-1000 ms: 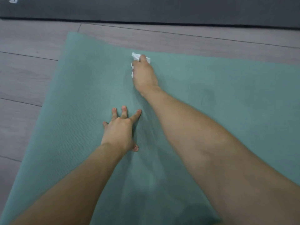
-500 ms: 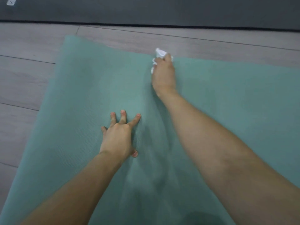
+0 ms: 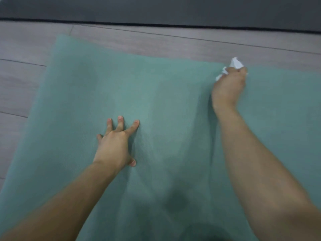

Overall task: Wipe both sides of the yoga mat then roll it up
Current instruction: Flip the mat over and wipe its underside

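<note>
Mat, near part: the yoga mat [image 3: 173, 94] lies flat and unrolled on the floor, running out of view at the near and right sides. It is teal, with a fine woven-looking grain and soft shadows across it.
Left grip: the left grip [image 3: 113, 146] is open, fingers straight and spread. Its palm presses on the mat's left half, well apart from the other hand.
Handling, as a judgement: the mat is probably light, soft foam, bendy and grippy rather than slick. It would likely creep or bunch under a wipe unless pinned. To turn it, take it by the far-left corner or a short edge. To roll it, start at a short edge and keep the roll tight.
Right grip: the right grip [image 3: 229, 86] is curled round a white wipe [image 3: 235, 64] at the mat's far edge.
Wipe: crumpled and thin. Whether it is paper or cloth I cannot tell.
Floor: the floor [image 3: 156, 40] is smooth grey planks with thin seams.
Far edge of floor: a dark strip [image 3: 156, 9] runs along it, matte and flat. What it is remains unclear.
</note>
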The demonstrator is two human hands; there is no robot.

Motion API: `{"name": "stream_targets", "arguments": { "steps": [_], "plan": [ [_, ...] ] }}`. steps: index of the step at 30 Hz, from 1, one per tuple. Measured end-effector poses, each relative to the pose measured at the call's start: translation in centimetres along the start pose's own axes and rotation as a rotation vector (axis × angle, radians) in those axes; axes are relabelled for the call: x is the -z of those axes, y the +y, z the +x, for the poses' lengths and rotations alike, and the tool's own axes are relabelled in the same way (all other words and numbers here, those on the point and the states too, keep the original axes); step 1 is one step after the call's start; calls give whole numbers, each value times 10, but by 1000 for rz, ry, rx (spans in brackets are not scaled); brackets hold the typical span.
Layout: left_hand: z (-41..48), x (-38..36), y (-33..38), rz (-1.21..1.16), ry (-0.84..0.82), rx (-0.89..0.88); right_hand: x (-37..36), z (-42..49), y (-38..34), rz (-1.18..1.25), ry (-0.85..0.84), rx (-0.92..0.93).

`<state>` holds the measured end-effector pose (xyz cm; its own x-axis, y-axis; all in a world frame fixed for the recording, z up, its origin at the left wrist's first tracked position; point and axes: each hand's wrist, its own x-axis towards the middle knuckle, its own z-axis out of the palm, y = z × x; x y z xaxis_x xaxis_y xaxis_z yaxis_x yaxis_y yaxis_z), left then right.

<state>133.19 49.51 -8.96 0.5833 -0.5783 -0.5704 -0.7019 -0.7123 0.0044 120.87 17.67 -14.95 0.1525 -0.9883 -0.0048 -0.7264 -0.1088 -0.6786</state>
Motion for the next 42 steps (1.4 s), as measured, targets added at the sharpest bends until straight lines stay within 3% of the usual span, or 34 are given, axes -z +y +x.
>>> {"name": "stream_targets", "arguments": {
  "steps": [1, 4, 6, 9, 14, 18, 20, 25, 27, 28, 30, 33, 36, 39, 42],
  "plan": [
    [0, 1, 1, 6, 2, 1, -19, -9, -20, -13, -34, 48],
    [-1, 0, 0, 11, 13, 3, -90, -53, -85, -93, -320, 521],
    [0, -1, -2, 6, 22, 4, -115, -67, -100, -131, -476, 705],
    [1, -3, -4, 20, 29, 6, -81, -34, -68, -7, -414, 605],
    [1, -2, -1, 39, 24, 22, 57, 31, 58, 236, -45, 49],
    [-6, 4, 17, 47, -7, 39, 68, 44, 82, 121, 137, -66],
    [-13, 3, 44, -6, -25, 25, 39, 13, 42, 82, 8, 25],
    [-26, -11, 95, 13, -20, 9, -62, -86, -52, -102, -551, 648],
    [-27, -9, 92, 42, -15, 7, -68, -95, -56, -64, -610, 774],
    [-28, -7, 89, 55, -6, 2, -56, -87, -50, 2, -627, 743],
    [-27, -5, 87, 74, 14, -9, -25, -58, -23, 3, -577, 647],
    [-28, -8, 89, 82, 30, -10, 40, 9, 44, -99, -164, 320],
    [-26, -8, 91, 89, 28, -11, 79, 33, 81, -78, 70, 41],
    [-25, -9, 92, 87, 33, -9, 38, 0, 51, -69, 78, 116],
    [-26, -8, 90, 92, 45, -14, -44, -69, -6, 237, -135, 455]
  ]
}}
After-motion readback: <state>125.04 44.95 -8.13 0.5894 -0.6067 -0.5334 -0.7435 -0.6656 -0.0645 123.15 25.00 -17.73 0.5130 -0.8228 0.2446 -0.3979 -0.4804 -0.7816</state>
